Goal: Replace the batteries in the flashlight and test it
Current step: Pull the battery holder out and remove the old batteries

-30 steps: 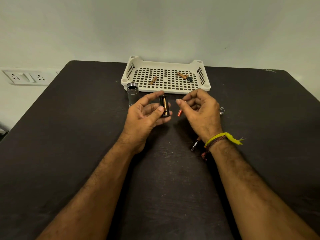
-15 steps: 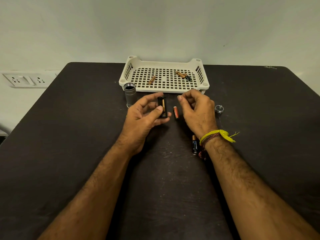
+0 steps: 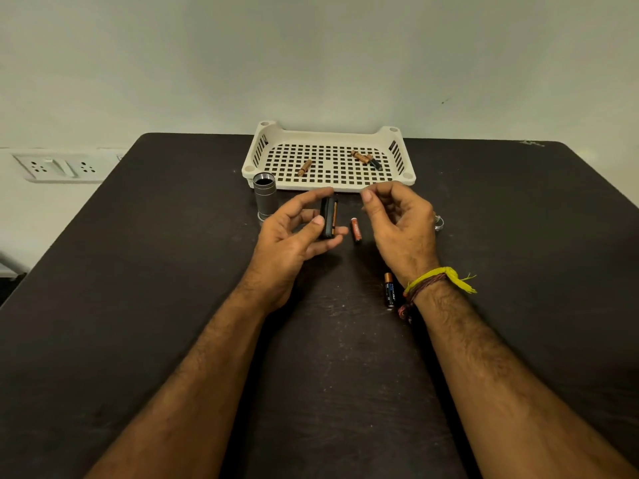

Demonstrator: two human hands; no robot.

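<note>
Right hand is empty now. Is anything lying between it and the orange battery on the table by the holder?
Nothing visible. The right hand hovers just right of the orange battery, which lies alone on bare table. The left hand holds the battery holder to the battery's left, apart from it.

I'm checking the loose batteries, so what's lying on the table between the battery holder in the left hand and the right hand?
In the head view, one small orange battery lies flat on the table between the battery holder held by the left hand and the right hand.
</note>
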